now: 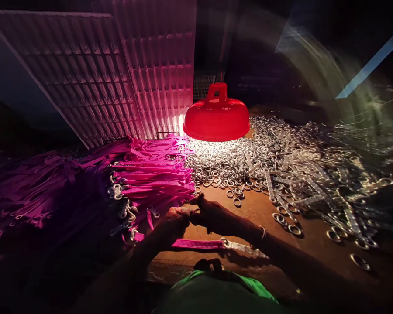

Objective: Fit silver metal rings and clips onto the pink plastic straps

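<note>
My left hand [177, 219] and my right hand [212, 214] meet over the table, fingertips pinched close together. Something small and pale shows between them, too dark and small to name. In front of them lies a pink strap [199, 244], with a metal ring at each end; a silver chain [245, 248] runs from its right ring and passes under my right forearm. Just left of my left hand, a small metal fitting [154, 213] sits by a pink strap end. A pile of pink straps [157, 181] lies beyond my left hand.
A red hanging lamp [216, 117] lights the table [252, 213]. Beneath and right of it spreads a heap of metal rings [222, 168] and chains [304, 165]. More pink straps [29, 187] lie in shadow at left. Ribbed panels [157, 65] stand behind; a blurred round shape [343, 69] is at right.
</note>
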The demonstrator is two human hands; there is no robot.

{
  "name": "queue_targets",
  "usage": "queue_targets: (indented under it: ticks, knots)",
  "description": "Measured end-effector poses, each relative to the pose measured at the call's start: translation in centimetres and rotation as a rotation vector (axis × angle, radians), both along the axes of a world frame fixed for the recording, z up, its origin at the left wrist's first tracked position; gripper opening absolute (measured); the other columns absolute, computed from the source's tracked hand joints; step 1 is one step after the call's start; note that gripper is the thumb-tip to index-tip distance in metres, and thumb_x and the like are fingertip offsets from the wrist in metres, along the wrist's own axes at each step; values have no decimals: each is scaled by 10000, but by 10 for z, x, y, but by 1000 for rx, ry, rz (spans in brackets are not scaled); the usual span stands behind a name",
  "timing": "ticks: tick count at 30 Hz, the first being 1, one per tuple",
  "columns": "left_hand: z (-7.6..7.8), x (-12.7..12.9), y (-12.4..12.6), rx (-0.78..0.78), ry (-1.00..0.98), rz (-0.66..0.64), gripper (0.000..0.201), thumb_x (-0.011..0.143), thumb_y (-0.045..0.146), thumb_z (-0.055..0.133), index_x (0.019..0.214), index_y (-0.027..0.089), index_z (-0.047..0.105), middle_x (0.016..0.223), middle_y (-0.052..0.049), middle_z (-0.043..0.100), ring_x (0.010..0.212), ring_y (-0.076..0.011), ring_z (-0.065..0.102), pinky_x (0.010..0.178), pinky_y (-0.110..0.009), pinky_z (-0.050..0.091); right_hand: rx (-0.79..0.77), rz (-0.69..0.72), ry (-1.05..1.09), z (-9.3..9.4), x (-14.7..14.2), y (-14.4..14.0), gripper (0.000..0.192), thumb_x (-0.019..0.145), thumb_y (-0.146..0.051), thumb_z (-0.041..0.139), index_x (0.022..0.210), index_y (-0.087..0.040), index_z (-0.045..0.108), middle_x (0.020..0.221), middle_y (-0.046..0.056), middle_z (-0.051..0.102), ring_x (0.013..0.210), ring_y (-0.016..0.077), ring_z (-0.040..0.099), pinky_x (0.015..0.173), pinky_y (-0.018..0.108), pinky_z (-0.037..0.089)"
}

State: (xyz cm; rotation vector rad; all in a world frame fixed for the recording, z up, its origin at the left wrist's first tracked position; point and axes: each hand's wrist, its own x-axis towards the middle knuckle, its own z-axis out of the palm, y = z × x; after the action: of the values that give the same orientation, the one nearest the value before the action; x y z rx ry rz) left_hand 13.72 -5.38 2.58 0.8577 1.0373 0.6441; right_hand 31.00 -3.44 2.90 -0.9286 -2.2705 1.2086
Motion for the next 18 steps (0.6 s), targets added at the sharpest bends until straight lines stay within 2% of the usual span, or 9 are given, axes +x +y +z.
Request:
queue_targets:
  ticks: [3,7,11,14,16,18]
  knots:
    - [16,-6,-6,-61,92,-62,340,661,446,674,561,160,521,393,97,248,354,-35,171,370,-224,102,11,33,-56,12,6,-25,250,869,-291,495,1059,-139,439,653,-27,535,483,59,361,436,190,231]
    - [17,-8,-18,-74,177,-170,403,664,498,668,527,140,544,408,69,329,369,-40,228,382,-230,119,89,13,-134,7,13,-62,352,831,-192,531,1141,-138,373,797,36,607,574,93,429,510,222,263]
    - [13,-7,-37,-4,102,-310,529,683,627,604,505,138,506,418,72,294,394,-35,200,406,-232,111,175,-53,-229,-5,14,-89,252,833,-103,437,1069,-161,375,754,31,598,570,111,440,519,245,241]
    - [12,-6,-52,-3,16,-306,563,698,637,588,471,163,386,425,69,271,407,-37,205,413,-233,116,286,-91,-205,-12,11,-99,196,800,-104,393,987,-160,369,607,-7,532,445,92,320,460,259,169]
    - [13,-7,-62,4,-22,-301,525,753,595,561,509,151,422,457,59,297,434,-44,230,423,-227,152,334,-123,-153,-14,9,-102,166,801,-112,369,958,-166,358,551,-28,489,417,89,272,440,261,145]
    - [14,-6,-71,61,-19,-282,436,822,504,532,606,125,526,539,26,409,506,-64,339,476,-214,260,284,-147,-90,-15,8,-104,124,828,-136,361,946,-174,356,553,-28,489,425,90,302,435,251,169]
